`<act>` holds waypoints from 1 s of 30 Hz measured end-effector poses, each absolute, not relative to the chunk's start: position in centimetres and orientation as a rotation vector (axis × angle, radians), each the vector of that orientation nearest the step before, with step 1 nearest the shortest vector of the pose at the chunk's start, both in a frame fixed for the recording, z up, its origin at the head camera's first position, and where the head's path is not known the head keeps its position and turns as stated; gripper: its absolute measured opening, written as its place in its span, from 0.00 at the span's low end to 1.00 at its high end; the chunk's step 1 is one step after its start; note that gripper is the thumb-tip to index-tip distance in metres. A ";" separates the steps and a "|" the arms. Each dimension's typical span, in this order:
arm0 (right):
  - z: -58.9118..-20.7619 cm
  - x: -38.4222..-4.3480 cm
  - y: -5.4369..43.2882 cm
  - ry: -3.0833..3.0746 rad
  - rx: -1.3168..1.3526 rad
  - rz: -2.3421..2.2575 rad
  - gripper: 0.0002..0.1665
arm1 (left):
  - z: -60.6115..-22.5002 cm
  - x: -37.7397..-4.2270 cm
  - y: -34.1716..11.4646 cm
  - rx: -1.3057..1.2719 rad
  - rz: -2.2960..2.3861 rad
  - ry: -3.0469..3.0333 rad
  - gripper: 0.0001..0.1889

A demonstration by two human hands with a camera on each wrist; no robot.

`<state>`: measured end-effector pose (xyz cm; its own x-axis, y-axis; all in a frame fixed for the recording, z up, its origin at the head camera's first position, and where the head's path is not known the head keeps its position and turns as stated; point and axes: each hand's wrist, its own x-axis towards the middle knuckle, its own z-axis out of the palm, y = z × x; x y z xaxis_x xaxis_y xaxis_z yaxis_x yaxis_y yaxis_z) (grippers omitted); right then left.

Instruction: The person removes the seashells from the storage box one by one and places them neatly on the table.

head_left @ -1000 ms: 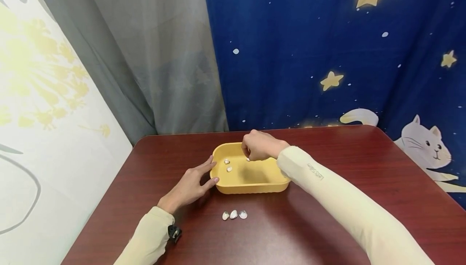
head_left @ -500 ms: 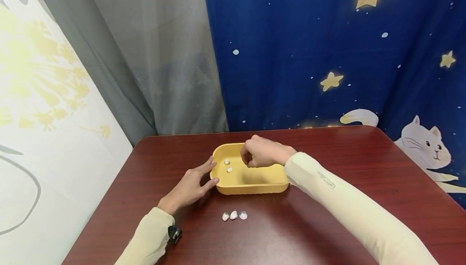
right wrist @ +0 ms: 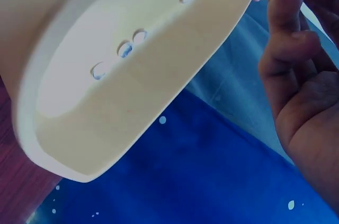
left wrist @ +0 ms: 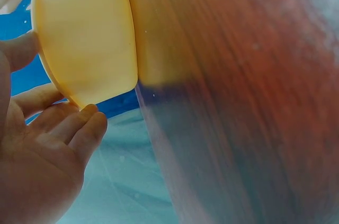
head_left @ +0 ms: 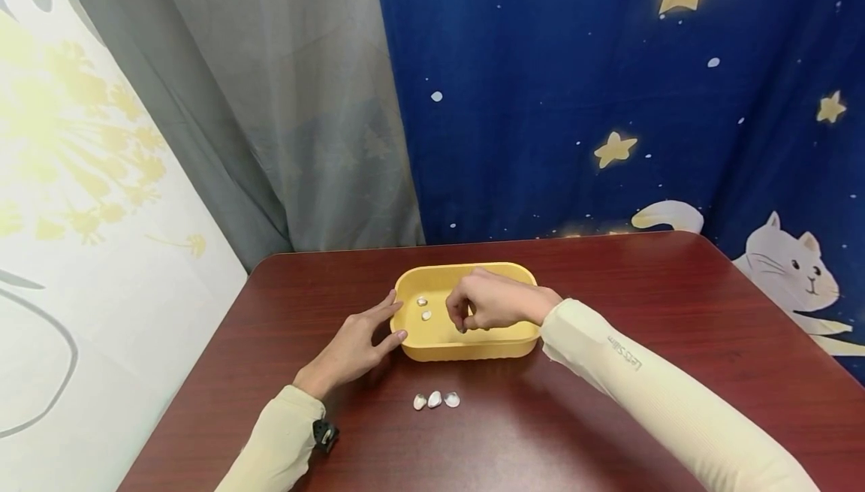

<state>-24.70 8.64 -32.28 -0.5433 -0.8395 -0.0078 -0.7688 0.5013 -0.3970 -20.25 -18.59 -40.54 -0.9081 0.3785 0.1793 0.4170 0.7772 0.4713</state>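
Observation:
A yellow oblong tray [head_left: 466, 351] stands on the table. My left hand [head_left: 350, 348] rests at its left end, fingers loosely extended against the rim and thumb at the near corner. Over the middle of the tray, my right hand [head_left: 493, 300] pinches a small glass pebble [head_left: 462, 330] between thumb and fingertips; most of it is hidden. Two clear, shiny glass pebbles [head_left: 426, 315] lie inside at the left. The right wrist view shows several pebbles [right wrist: 125, 50] along the tray floor, beyond the right hand [right wrist: 304, 65]. In the left wrist view, the left fingers [left wrist: 87, 128] touch the tray's corner.
Three more pebbles [head_left: 435, 399] lie in a row on the dark red table [head_left: 324, 282], in front of the tray. A blue star-patterned curtain [head_left: 541, 101] and a grey curtain [head_left: 304, 101] hang behind the table's far edge.
My right hand has come nearer and lower in view, from the tray's far side toward its near wall, keeping its pinch. The left hand and the pebbles on the table stay put.

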 end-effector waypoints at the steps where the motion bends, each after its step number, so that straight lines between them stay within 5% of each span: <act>1: -32.3 -24.6 8.6 2.541 -1.381 -0.530 0.13 | -40.6 -20.2 -18.6 -0.643 -0.794 -2.891 0.32; 30: -34.4 -22.5 9.3 2.534 -1.431 -0.544 0.08 | -40.6 -20.2 -18.6 -0.635 -0.809 -2.900 0.33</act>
<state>-22.48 9.34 -34.38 -0.5202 -0.8538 0.0219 -0.7875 0.4695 -0.3993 -20.16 -18.55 -40.62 -0.9128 0.3717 0.1691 0.4056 0.7770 0.4815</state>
